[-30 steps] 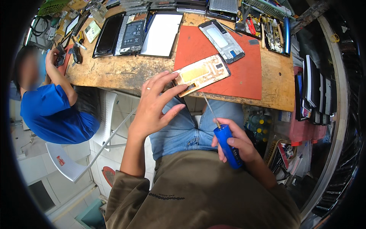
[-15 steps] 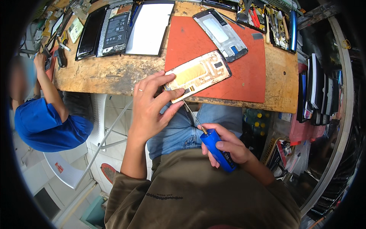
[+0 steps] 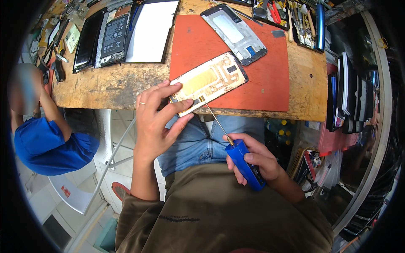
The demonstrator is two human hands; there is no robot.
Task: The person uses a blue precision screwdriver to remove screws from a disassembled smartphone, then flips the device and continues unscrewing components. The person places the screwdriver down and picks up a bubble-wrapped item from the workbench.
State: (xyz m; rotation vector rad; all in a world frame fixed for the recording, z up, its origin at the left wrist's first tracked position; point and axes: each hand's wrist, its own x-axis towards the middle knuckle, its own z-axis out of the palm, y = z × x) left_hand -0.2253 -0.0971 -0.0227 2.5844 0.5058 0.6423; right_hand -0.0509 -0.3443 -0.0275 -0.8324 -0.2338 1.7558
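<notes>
My left hand [image 3: 156, 118] grips the near left corner of a tilted phone housing [image 3: 221, 78], copper-gold inside with a dark rim, above the front edge of a red mat [image 3: 263, 90]. My right hand [image 3: 253, 160] is closed round a blue cylindrical tool [image 3: 242, 156] with a long thin metal shaft. The shaft's tip reaches the housing's lower edge near my left fingers; whether it touches is hard to tell. A grey metal phone frame [image 3: 232, 31] lies on the mat beyond the housing.
The wooden bench [image 3: 105, 88] bears phones [image 3: 112, 38], a white pad [image 3: 147, 31] and tool trays [image 3: 303, 29]. At left a person in blue [image 3: 55, 147] sits by a white chair [image 3: 71, 194]. At right stand stacked dark cases [image 3: 350, 92] and bottles [image 3: 284, 133].
The housing and my left hand have shifted left and slightly down. My right hand has moved left, bringing the shaft up along the housing's edge. The view has shifted too.
</notes>
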